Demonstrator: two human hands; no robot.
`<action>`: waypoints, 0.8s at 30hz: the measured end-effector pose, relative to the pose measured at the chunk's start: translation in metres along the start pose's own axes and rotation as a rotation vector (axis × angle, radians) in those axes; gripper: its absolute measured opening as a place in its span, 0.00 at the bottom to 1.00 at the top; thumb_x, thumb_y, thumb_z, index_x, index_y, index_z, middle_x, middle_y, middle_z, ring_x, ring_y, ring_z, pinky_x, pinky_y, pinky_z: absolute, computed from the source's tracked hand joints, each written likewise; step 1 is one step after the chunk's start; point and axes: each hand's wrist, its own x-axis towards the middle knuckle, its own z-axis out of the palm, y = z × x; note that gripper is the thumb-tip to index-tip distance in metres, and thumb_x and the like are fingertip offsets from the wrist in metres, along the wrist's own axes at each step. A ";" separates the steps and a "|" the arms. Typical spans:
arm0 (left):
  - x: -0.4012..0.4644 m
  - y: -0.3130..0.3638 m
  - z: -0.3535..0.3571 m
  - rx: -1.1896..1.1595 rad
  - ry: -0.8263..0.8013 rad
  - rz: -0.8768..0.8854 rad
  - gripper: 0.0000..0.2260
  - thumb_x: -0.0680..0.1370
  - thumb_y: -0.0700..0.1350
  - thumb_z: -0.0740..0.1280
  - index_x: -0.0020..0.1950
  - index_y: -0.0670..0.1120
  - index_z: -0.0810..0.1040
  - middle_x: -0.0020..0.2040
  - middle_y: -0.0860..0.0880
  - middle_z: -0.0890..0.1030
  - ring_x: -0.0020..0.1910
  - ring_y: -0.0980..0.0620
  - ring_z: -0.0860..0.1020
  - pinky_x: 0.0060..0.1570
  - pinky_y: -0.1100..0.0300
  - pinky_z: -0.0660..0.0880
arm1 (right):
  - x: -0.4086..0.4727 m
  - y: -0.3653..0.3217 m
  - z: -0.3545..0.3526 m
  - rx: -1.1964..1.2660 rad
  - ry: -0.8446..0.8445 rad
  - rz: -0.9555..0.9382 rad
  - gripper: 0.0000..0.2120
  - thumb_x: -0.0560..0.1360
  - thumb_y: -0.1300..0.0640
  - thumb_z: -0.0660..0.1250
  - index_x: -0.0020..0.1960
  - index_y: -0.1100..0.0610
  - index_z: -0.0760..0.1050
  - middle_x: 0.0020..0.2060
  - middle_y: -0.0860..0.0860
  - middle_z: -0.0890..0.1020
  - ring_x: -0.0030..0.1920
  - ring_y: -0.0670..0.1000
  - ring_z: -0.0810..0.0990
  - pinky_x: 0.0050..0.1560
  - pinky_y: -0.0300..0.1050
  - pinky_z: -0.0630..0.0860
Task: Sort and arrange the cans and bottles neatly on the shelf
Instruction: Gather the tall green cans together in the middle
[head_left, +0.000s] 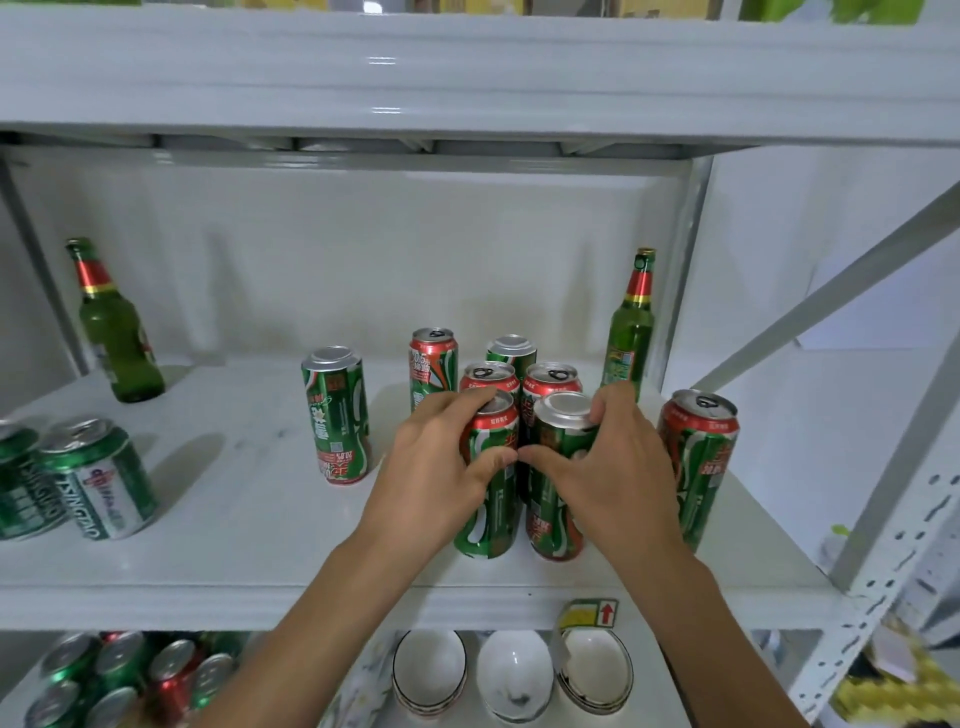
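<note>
Head view: both hands clasp the two front cans of a cluster on the white shelf

The left hand curls round the front left can, and the right hand curls round the front right can; the two cans stand upright and touching, and the thumbs meet between them. Both stand near the front edge of the shelf.

Directly behind this pair stand two red-topped cans, and behind those two more cans, all upright. Just right of the held pair is a lone tall can; behind it, a green bottle. Left of the pair stands an inverted can. Far left of the pair, two shorter Tsingtao cans tilt at the shelf's end, with a second green bottle behind them.

Below the shelf sit more cans and three white bowls.
</note>
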 end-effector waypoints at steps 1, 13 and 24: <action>0.001 -0.002 0.002 0.004 -0.004 0.016 0.28 0.76 0.52 0.76 0.75 0.56 0.75 0.69 0.54 0.78 0.67 0.54 0.76 0.65 0.63 0.71 | 0.001 0.000 0.001 0.004 -0.006 0.001 0.31 0.64 0.37 0.79 0.48 0.47 0.60 0.43 0.47 0.76 0.44 0.53 0.79 0.41 0.53 0.79; -0.012 -0.019 -0.020 -0.332 -0.185 -0.004 0.31 0.81 0.56 0.69 0.81 0.66 0.59 0.74 0.61 0.67 0.73 0.61 0.69 0.72 0.53 0.73 | -0.007 0.003 -0.015 0.208 -0.122 0.086 0.29 0.65 0.46 0.82 0.53 0.51 0.67 0.47 0.41 0.77 0.49 0.47 0.79 0.45 0.40 0.76; -0.014 -0.107 -0.109 -0.259 0.109 -0.112 0.20 0.78 0.43 0.73 0.67 0.59 0.78 0.67 0.57 0.75 0.65 0.59 0.77 0.64 0.55 0.76 | -0.022 0.058 -0.102 0.184 0.287 0.191 0.29 0.56 0.23 0.71 0.49 0.37 0.71 0.48 0.33 0.79 0.45 0.43 0.83 0.42 0.42 0.81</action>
